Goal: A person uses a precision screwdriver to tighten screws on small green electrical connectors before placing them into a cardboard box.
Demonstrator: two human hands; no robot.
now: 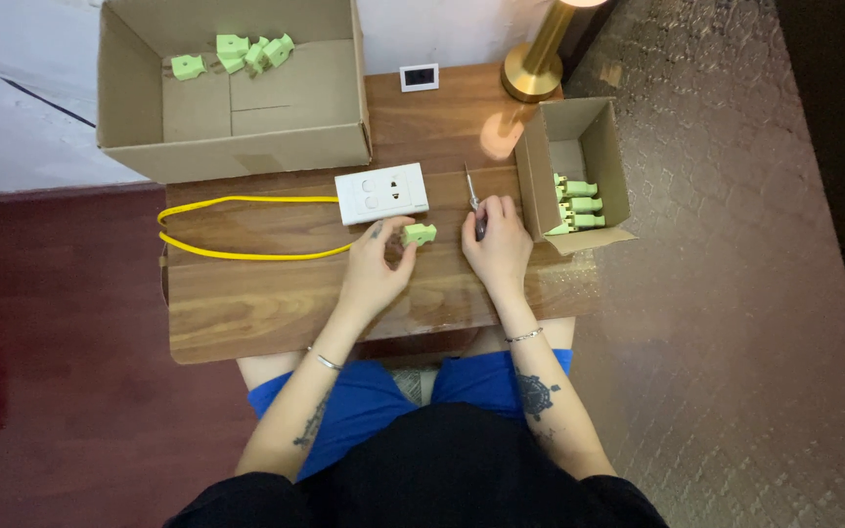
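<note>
Your left hand (376, 272) rests on the wooden table (246, 313) with its fingers curled loosely toward a small green plug (420, 234); the fingertips sit just beside the plug, and it is hard to tell whether they touch it. The plug lies on the table just near of the white wall socket plate (381, 194), which has a yellow cable (237, 227) looping off to the left.

Your right hand (497, 246) is closed around a small screwdriver (472, 198), whose shaft points away from you toward the far edge.

To the right, a small cardboard box (579, 132) lies open with several green plugs stacked in it (they look neatly lined up). On the far left, a large cardboard box (237, 147) holds a loose handful of the same green plugs. A brass lamp base (532, 76) stands at the far edge.

You appear to be between pieces: one plug in front of you, tool ready. The next move likely calls for a firm pinch on the plug with your left fingers, so the screwdriver tip can meet it squarely.
</note>
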